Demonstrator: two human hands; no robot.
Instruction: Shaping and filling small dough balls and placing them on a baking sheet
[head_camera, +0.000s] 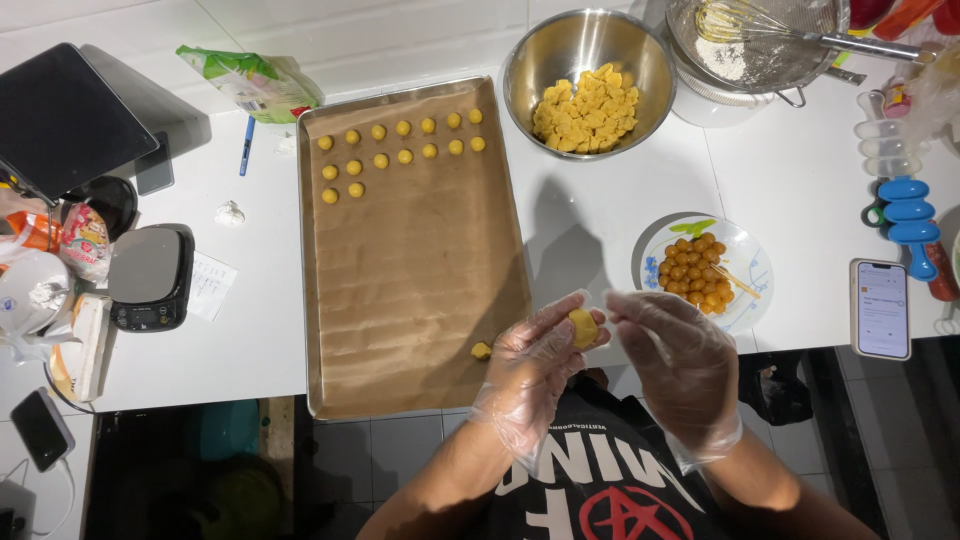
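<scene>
Small yellow dough ball (583, 327): pinched in fingertips of left hand (530, 365), clear-gloved. Right hand (680, 360), gloved, fingers loosely curled, empty, just beside the ball. Paper-lined metal baking tray (415, 330) left of both hands; stray yellow piece (481, 350) beside left hand.

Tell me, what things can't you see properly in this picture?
- Dough piece: head view, partly covered by the left hand and its glove.
- Right hand: palm faces away.
- Sieve: cut by the top edge.
- Phone screen: too small.
- Floor under the table: too dark.
</scene>
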